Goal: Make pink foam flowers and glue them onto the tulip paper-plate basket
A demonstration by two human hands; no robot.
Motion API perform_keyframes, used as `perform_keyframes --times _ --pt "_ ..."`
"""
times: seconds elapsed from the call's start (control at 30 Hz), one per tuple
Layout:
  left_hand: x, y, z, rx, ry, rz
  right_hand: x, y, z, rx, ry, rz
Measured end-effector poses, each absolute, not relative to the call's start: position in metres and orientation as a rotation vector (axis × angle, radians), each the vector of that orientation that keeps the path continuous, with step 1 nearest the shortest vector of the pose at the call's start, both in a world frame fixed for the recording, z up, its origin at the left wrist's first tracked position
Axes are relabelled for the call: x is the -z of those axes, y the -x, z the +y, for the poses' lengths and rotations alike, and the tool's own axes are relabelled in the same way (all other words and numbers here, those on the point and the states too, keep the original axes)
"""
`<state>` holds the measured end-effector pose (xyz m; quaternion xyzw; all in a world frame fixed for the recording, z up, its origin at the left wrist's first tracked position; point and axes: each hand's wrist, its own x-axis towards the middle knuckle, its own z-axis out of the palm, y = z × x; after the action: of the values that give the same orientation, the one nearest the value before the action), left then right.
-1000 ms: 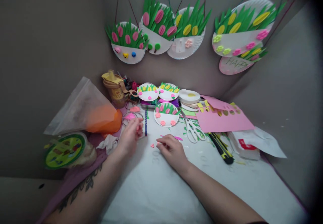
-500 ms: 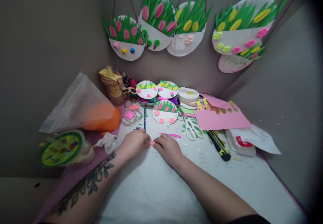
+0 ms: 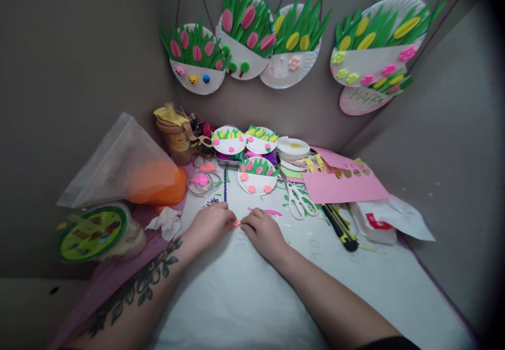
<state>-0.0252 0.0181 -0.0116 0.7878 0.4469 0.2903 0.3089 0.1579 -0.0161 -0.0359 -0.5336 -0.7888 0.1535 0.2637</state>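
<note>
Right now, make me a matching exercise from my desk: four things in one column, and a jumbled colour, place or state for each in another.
Things:
1. Small pink flower
2. Scissors
3. Utility knife
4. Tissue

Descriptions:
A. Black and yellow
B. Crumpled, beside the tattooed forearm
C. Between the left hand and the right hand
D. White-handled

Right pairs: 1-C, 2-D, 3-A, 4-B.
</note>
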Motion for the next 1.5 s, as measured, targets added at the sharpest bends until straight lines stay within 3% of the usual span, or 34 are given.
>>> perform_keyframes --times 0.27,0.37,0.53,0.63,0.73,0.93,1.23,1.5 --pt "-0.003 0.024 0.016 -0.280 -2.378 1.282 0.042 -0.154 -0.014 -0.342 1.433 -2.171" --pt "-0.006 0.023 0.017 -0.378 -2.248 1.293 0.042 -0.158 -0.014 -0.329 1.368 -2.113" --pt "-0.014 0.015 0.016 -0.820 -1.257 1.079 0.033 -0.159 -0.019 -0.268 1.185 -1.893" --pt "-0.018 0.009 0.013 -0.789 -0.592 0.727 0.024 -0.154 -0.023 -0.200 1.110 -1.867" --pt "-0.018 0.006 0.010 -0.770 -0.355 0.540 0.021 -0.151 -0.025 -0.169 1.111 -1.865" --pt "-0.017 0.009 0.008 -0.740 -0.342 0.454 0.023 -0.152 -0.020 -0.164 1.172 -1.841" --pt "-0.011 0.006 0.004 -0.668 -0.737 0.701 0.027 -0.158 -0.015 -0.343 1.072 -1.668" --pt "-0.005 0.006 0.007 -0.808 -0.735 0.821 0.028 -0.158 -0.015 -0.218 1.012 -1.752"
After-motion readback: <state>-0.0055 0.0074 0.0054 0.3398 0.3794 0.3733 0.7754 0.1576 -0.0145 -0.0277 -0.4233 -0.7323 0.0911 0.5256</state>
